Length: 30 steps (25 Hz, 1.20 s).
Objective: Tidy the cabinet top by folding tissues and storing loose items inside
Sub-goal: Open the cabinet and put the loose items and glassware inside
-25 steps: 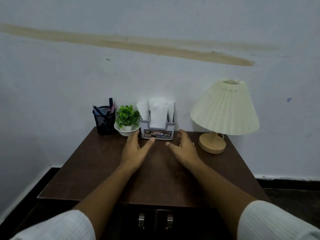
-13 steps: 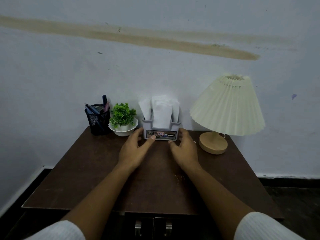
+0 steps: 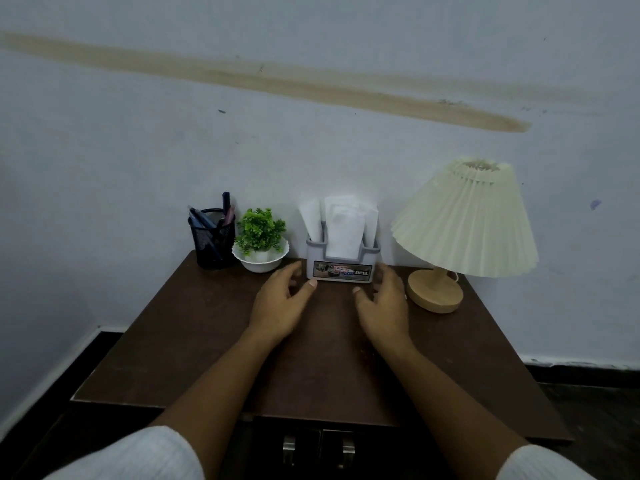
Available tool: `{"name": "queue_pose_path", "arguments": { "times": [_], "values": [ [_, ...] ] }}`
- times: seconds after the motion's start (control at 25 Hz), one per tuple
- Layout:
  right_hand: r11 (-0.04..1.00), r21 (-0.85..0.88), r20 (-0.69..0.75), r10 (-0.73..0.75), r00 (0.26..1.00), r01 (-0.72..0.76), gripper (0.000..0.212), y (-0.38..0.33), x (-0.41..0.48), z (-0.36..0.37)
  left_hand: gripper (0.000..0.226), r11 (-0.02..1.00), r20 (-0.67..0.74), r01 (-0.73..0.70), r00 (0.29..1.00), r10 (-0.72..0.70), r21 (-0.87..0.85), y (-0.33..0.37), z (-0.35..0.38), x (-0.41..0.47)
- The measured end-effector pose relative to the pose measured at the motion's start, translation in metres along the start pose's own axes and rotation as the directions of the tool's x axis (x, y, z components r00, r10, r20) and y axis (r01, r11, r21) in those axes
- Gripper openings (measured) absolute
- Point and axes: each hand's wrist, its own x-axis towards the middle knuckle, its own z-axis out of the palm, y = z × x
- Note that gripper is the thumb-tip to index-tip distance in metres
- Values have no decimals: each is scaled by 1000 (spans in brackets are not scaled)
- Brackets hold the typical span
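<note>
- Grey tissue holder [image 3: 343, 270] at the back middle of the cabinet top [image 3: 207, 341], close to the wall, between the potted plant [image 3: 260, 233] and the lamp [image 3: 464, 220] — white tissues [image 3: 343, 223] standing upright and uneven out of its slots.
- At the holder's near left corner, the left hand [image 3: 280, 303]: fingers loosely spread and gently curved, thumb tip at the lower front corner; touching or just short, cannot tell.
- Mirrored on the other side, the right hand [image 3: 384, 306]: fingers apart, thumb just before the base, fingertips too blurred to judge contact.
- Nothing gripped by either hand — set like a bracket, probably to draw the holder forward for folding.
- Black mesh pen cup [image 3: 213, 240] at the back left, touching the plant's white bowl.
- Below the front edge, closed cabinet doors [image 3: 317, 452] with metal handles, the likely home for loose items.
</note>
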Motion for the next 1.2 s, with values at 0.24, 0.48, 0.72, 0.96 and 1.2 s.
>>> {"name": "queue_pose_path", "arguments": {
  "times": [0.24, 0.48, 0.72, 0.96, 1.2],
  "values": [
    [944, -107, 303, -267, 915, 311, 47, -29, -30, 28, 12, 995, -362, 92, 929, -74, 32, -18, -46, -11],
    [901, -146, 439, -312, 843, 409, 84, -64, -19, 80, 63, 983, -230, 146, 958, -169, -113, -32, -63, 15],
    [912, -176, 438, -264, 859, 370, 89, -64, -9, 92, 60, 983, -164, 119, 976, -142, -143, -39, -63, 24],
    [946, -141, 364, -225, 904, 292, 81, -61, -8, 91, 54, 981, -134, 108, 982, -130, -161, -40, -64, 24],
    [919, -122, 308, -323, 895, 374, 49, -63, -19, 88, 47, 973, -230, 47, 968, -100, -224, -43, -65, 24]
  ]
}}
